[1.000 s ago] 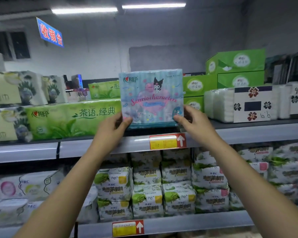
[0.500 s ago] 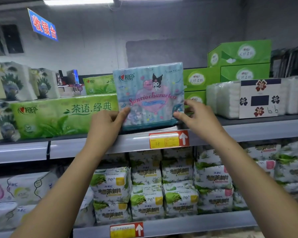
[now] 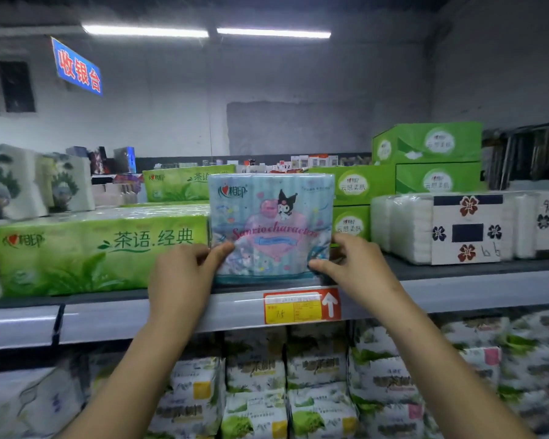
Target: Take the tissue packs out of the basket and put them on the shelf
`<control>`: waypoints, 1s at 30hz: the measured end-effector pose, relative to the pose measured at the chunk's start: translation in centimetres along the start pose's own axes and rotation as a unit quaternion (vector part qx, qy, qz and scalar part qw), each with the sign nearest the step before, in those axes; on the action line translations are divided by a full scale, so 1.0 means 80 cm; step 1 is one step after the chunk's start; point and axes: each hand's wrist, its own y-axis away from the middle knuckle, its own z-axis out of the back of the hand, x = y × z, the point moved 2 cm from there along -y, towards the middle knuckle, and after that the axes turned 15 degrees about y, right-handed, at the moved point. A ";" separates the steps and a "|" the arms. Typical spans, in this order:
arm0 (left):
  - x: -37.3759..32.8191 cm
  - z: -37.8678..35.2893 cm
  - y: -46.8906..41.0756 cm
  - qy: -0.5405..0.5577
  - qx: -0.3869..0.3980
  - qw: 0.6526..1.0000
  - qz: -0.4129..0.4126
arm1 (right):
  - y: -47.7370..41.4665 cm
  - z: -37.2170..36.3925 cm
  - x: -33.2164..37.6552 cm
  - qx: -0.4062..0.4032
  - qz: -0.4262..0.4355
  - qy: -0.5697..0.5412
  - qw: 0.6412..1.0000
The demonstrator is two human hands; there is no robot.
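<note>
A pale blue tissue pack with pink cartoon print stands upright on the top shelf, its bottom edge resting near the shelf's front lip. My left hand grips its lower left corner, thumb across the front. My right hand grips its lower right corner the same way. The pack sits in a gap between a long green tissue pack on its left and green tissue boxes behind its right side. The basket is out of view.
White packs with flower labels fill the shelf to the right. Stacked green boxes stand behind them. A red and yellow price tag hangs on the shelf lip. The lower shelf holds several white-and-green tissue packs.
Both hands lowered the blue pack from the air onto the top shelf and pushed it back into the gap; my hands stay on its lower corners.
</note>
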 end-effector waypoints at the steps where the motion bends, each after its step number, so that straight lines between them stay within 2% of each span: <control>1: 0.000 0.000 -0.001 -0.007 0.009 1.000 0.005 | 0.000 0.001 0.000 0.001 0.004 0.002 1.000; 8: -0.013 0.008 0.003 -0.076 0.070 0.995 0.004 | 0.005 0.007 -0.005 0.054 0.034 0.037 0.997; 14: -0.011 0.015 0.004 -0.023 0.079 0.996 0.033 | 0.004 0.014 -0.007 0.046 0.017 -0.043 0.998; 20: -0.019 0.017 -0.013 -0.074 0.100 0.990 0.070 | 0.002 0.008 0.000 0.018 0.013 -0.031 0.999; 23: -0.031 0.017 -0.007 -0.133 0.097 0.983 0.080 | 0.008 0.006 0.002 -0.012 0.016 -0.018 1.000; 27: -0.046 0.012 0.005 -0.258 0.098 0.960 0.050 | 0.016 -0.007 0.003 -0.036 0.008 0.007 0.999; 28: -0.050 0.014 0.007 -0.253 0.090 0.962 0.046 | 0.017 -0.008 0.005 -0.047 -0.002 0.004 0.999; 30: -0.057 0.022 0.016 -0.185 0.021 0.982 0.034 | 0.022 -0.005 0.007 -0.084 -0.015 -0.012 0.996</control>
